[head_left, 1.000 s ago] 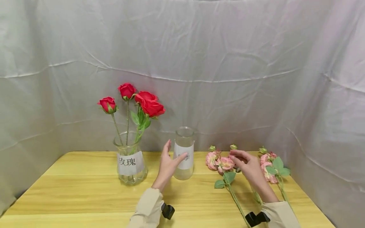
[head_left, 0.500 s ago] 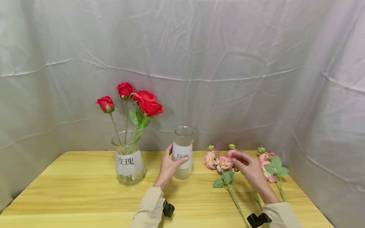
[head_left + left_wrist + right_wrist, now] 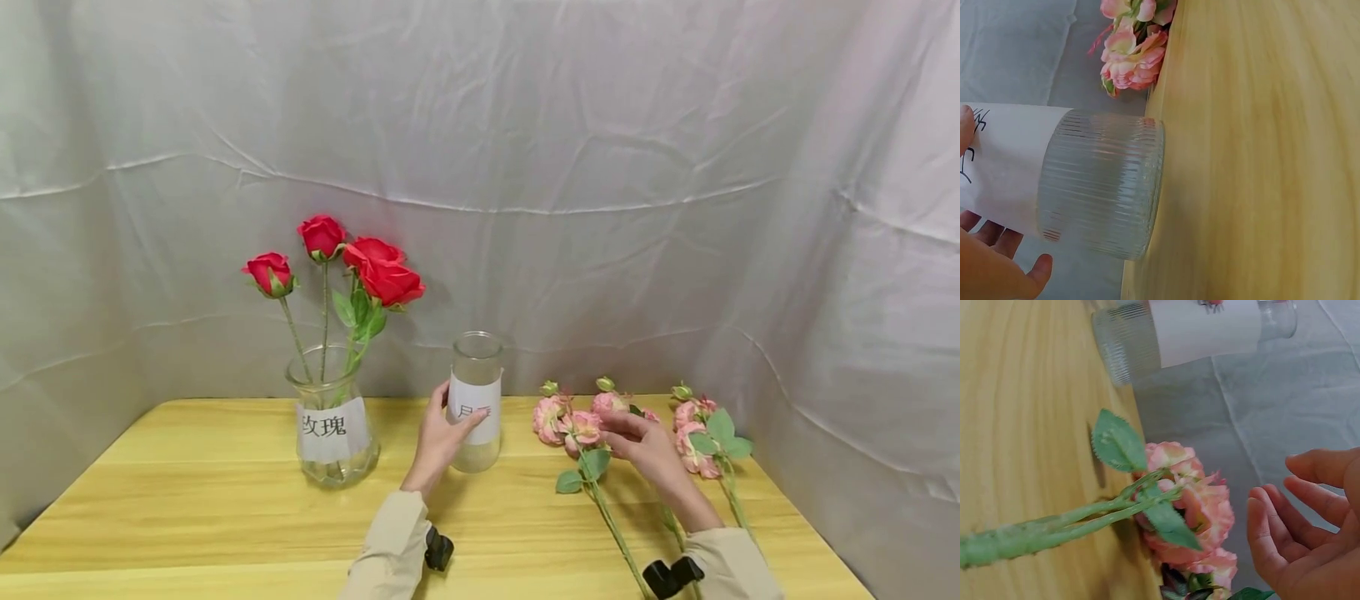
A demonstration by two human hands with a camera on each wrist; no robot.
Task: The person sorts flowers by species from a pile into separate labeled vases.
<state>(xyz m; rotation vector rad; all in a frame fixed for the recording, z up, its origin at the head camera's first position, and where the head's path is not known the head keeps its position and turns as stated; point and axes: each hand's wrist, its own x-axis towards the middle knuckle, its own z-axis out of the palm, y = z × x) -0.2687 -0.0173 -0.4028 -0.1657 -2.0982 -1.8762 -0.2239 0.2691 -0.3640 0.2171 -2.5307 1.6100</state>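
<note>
My left hand [image 3: 441, 439] grips a clear glass vase [image 3: 477, 458] around its white label. The thumb lies across the label's front and the fingers wrap behind. In the left wrist view, the vase's ribbed base [image 3: 1107, 181] shows just above the wooden table. My right hand [image 3: 652, 458] hovers beside the pink flowers [image 3: 581, 427] with loosely bent fingers and nothing held. In the right wrist view, the right hand [image 3: 1310, 531] has a gap between thumb and fingers, close to the pink blooms [image 3: 1194, 515]. Green stems run from the blooms toward the table's front.
Left of the hands, a wider glass vase [image 3: 337, 475] with a printed label holds several red roses [image 3: 390, 282]. Another pink flower spray [image 3: 693, 450] lies at the right end of the table [image 3: 225, 517]. A grey curtain [image 3: 585, 250] hangs behind and at both sides.
My left hand has closed around the glass vase, whose label has turned to show more of its characters. The right hand stays beside the pink flowers. The head view has shifted slightly.
</note>
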